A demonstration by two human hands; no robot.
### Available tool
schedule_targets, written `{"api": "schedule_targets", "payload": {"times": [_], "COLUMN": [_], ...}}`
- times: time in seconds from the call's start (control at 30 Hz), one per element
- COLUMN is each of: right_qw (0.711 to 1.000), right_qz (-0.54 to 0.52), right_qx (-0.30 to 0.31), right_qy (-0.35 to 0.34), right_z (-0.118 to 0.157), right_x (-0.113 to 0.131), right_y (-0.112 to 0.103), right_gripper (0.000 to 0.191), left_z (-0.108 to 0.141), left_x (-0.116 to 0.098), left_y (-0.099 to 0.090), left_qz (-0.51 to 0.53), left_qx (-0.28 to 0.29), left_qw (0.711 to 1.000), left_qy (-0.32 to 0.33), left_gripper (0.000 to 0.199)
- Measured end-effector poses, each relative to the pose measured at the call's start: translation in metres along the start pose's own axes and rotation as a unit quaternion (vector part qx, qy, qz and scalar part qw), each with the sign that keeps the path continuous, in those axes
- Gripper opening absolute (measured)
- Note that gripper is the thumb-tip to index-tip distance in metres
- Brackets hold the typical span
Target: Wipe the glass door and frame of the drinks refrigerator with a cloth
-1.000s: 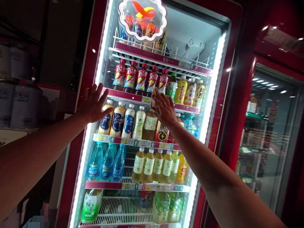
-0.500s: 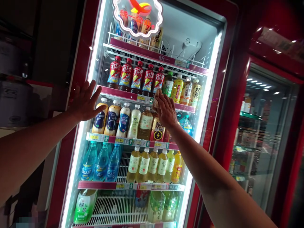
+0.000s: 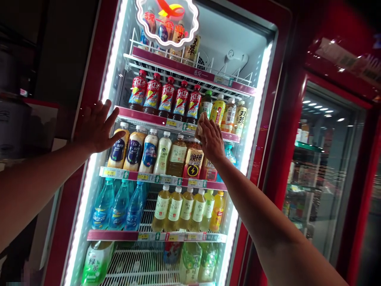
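Observation:
My right hand (image 3: 212, 140) presses a crumpled beige cloth (image 3: 201, 122) against the glass door of a lit drinks fridge (image 3: 89, 73), in front of the green-capped bottle (image 3: 206, 104). Its fingers lie over the cloth, hiding part of it. To the left, my left hand (image 3: 94, 128) is open with fingers spread, at the left side of the door by the light strip; whether the palm touches the glass cannot be made out. Behind the glass, red-capped bottles (image 3: 151, 95) stand between the two hands, with pale-capped bottles (image 3: 134, 149) on the shelf below.
A round glowing sign (image 3: 167, 22) is at the door's top. Lower shelves hold blue bottles (image 3: 101, 208), pale yellow bottles (image 3: 174, 208) and a large green tea bottle (image 3: 97, 264). Another red-framed fridge (image 3: 300, 95) stands at the right.
My right hand and the cloth have slid slightly right across the glass, from the last red bottle towards the green-capped one. The left hand stays spread. The camera view has shifted a little.

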State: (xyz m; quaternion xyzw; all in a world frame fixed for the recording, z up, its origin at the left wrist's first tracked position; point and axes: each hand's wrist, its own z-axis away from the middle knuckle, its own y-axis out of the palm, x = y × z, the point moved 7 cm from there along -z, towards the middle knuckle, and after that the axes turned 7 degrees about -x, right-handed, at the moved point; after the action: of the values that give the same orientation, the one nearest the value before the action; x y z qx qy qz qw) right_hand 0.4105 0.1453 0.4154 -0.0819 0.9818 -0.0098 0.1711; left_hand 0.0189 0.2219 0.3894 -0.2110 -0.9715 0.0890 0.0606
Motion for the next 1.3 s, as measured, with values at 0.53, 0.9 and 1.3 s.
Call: {"api": "schedule_targets", "payload": {"times": [0.53,0.9,1.3], "right_qw": [1.0,0.999,0.999], "right_qz": [0.004,-0.007,-0.002], "right_qx": [0.001,-0.03,-0.019], "right_qy": [-0.005,0.031,0.039], "right_z": [0.021,0.024,0.031], "right_x": [-0.019,-0.057,-0.072], "right_y": [-0.003,-0.019,-0.031], "right_gripper": [0.056,0.051,0.052], "left_z": [0.001,0.009,0.022], "left_x": [-0.008,-0.009,-0.049], "left_y": [-0.004,-0.001,-0.002], "left_qz": [-0.007,0.009,0.037], "left_qx": [0.032,0.006,-0.024], "left_qw": [0.999,0.999,0.986], "left_qy": [-0.004,-0.044,-0.16], "left_gripper": [0.122,0.118,0.084]}}
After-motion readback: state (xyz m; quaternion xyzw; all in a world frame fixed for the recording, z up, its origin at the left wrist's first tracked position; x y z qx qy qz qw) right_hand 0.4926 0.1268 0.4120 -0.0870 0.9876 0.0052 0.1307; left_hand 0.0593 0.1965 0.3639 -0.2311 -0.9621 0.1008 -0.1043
